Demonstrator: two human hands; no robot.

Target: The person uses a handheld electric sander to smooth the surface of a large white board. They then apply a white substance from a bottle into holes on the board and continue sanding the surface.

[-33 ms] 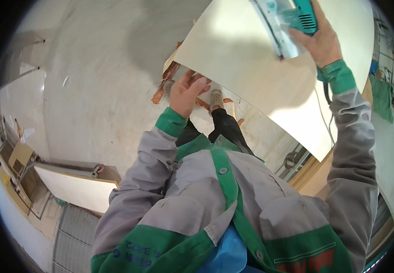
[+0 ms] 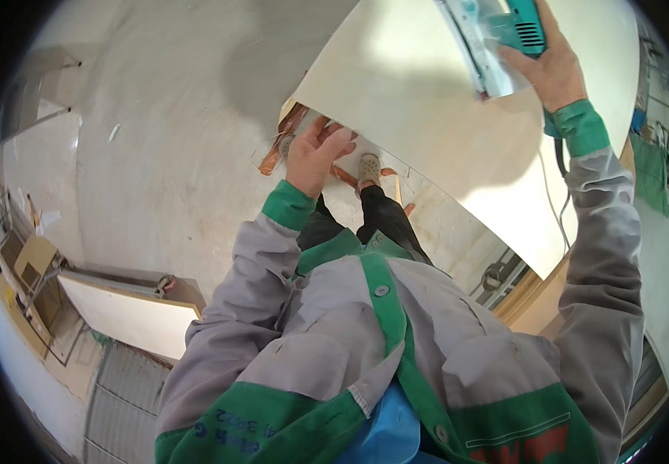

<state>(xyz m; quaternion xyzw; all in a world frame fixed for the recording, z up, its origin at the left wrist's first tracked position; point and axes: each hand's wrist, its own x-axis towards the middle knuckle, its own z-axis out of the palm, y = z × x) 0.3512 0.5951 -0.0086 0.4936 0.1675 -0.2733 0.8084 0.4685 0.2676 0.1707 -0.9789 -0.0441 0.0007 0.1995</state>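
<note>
My right hand [image 2: 555,73] is wrapped round a teal corded power sander [image 2: 497,46] with a shiny metal side, which rests on the pale flat panel [image 2: 419,116]. The sander's far part is cut off by the top of the view. At the panel's near left corner, my left hand [image 2: 315,158] is open. Its fingers are apart and bent, with the fingertips at the panel's edge; whether they press on it I cannot tell.
A dark power cord [image 2: 557,182] hangs from the sander near my right sleeve. Reddish-brown scraps [image 2: 270,161] lie on the floor by my shoes [image 2: 368,166]. Another white board [image 2: 129,309] stands at lower left. Green cloth [image 2: 650,174] hangs at far right.
The sander and my right hand sit slightly farther right in the view. My left hand stays at the panel's edge.
</note>
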